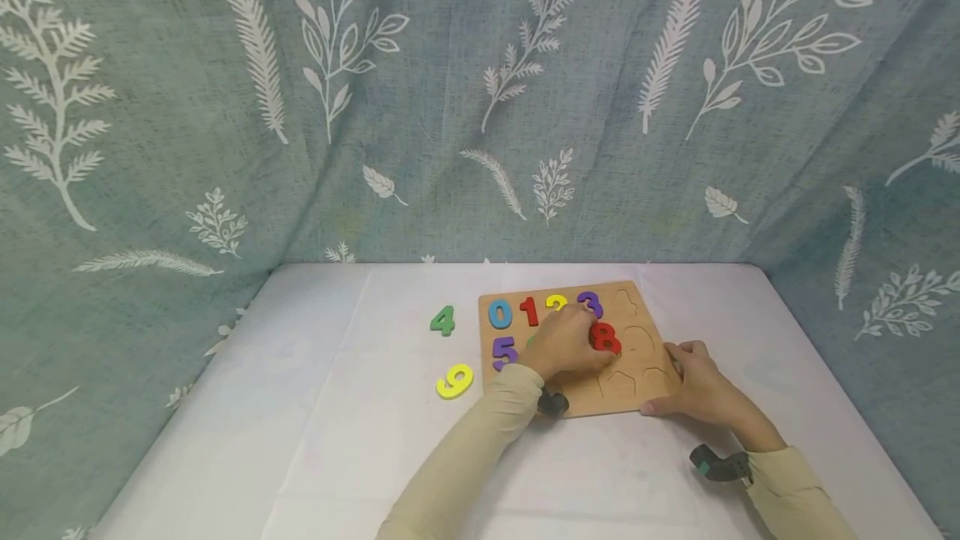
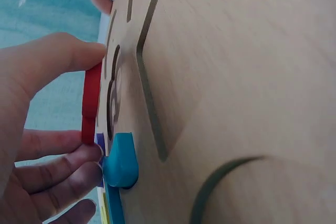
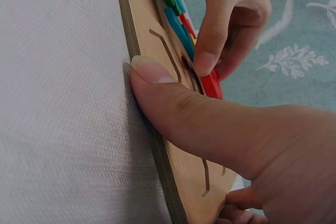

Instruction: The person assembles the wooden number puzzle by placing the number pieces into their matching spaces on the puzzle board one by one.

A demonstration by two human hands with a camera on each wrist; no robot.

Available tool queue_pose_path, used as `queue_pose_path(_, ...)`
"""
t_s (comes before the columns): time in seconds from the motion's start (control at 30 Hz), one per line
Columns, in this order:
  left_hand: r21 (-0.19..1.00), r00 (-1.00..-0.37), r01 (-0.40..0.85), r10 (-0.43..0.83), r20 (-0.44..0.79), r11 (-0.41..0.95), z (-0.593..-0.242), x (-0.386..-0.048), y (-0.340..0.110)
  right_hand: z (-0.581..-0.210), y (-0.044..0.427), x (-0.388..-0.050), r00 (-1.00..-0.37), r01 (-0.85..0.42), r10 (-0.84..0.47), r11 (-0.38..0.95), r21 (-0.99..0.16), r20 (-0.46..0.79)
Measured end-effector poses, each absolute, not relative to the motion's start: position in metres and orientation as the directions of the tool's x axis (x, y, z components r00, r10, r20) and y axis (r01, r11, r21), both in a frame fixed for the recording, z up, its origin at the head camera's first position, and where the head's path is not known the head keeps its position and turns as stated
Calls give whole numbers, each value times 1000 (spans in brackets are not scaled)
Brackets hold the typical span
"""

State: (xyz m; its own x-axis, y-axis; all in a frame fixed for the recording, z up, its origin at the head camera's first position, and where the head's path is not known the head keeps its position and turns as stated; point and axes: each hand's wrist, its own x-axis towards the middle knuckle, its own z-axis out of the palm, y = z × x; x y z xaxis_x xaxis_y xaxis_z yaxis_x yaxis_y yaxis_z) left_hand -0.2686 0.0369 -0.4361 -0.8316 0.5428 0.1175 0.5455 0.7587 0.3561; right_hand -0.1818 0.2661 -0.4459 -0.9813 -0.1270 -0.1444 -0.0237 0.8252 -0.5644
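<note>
A wooden number puzzle board (image 1: pixel 594 407) lies on the table, with the blue 0 (image 1: pixel 500 314), red 1 (image 1: pixel 529 312), yellow 2 (image 1: pixel 556 302), purple 3 (image 1: pixel 590 304) and purple 5 (image 1: pixel 505 352) along its left and far part. My left hand (image 1: pixel 564 342) reaches over the board and pinches a red 8 (image 1: pixel 605 339) between thumb and fingers. In the left wrist view the red 8 (image 2: pixel 91 95) stands close to the board's face, beside a blue piece (image 2: pixel 122 161). My right hand (image 1: pixel 701 386) grips the board's near right corner, its thumb (image 3: pixel 173 95) on the near edge.
Left of the board, a green 4 (image 1: pixel 443 321) and a yellow 9 (image 1: pixel 455 382) lie loose on the white cloth (image 1: pixel 360 440). Bare outlined slots show on the board's right side. A leaf-patterned curtain (image 1: pixel 442 107) hangs behind the table and along both sides.
</note>
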Motion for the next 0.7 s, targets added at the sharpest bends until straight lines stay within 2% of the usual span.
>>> queue_pose_path(0.47,222,-801,597,589,106,771,-439,-273,42,-444,265,-182,-982,-26,-125,835,-550,-144)
queue_pose_path(0.7,164,-811,585,579,88,794,-440,-271,44,-446,264,-181,-983,-20,-119,830,-558,-142)
